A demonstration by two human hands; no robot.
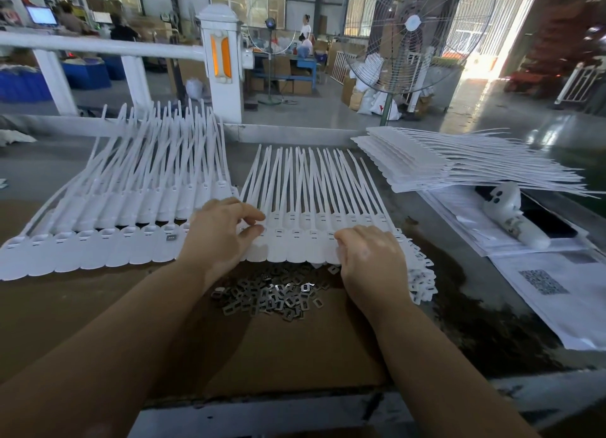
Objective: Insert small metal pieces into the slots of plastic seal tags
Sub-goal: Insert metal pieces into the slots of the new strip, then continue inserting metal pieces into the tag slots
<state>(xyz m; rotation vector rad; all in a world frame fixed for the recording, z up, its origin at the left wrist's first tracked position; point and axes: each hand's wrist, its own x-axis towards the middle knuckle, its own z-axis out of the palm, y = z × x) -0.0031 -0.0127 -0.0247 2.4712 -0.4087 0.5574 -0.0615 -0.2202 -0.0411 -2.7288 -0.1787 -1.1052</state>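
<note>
A row of white plastic seal tags (295, 241) lies in front of me, slots toward me and straps fanning away. My left hand (223, 234) hovers over its left end, thumb and curled forefinger close together at a slot; anything between them is hidden. My right hand (370, 257) lies knuckles-up on the row's right part, its fingers curled onto the tag heads. A heap of small metal pieces (272, 296) lies on brown cardboard (295, 355) between my wrists. A second tag row (98, 241) lies to the left, with one metal piece (171, 237) in a slot.
A stack of tag sheets (426, 162) lies at the far right, above printed papers (557, 290) and a white handheld device (511, 214). A white railing post (223, 60) and a standing fan (393, 37) are beyond the table. People work in the background.
</note>
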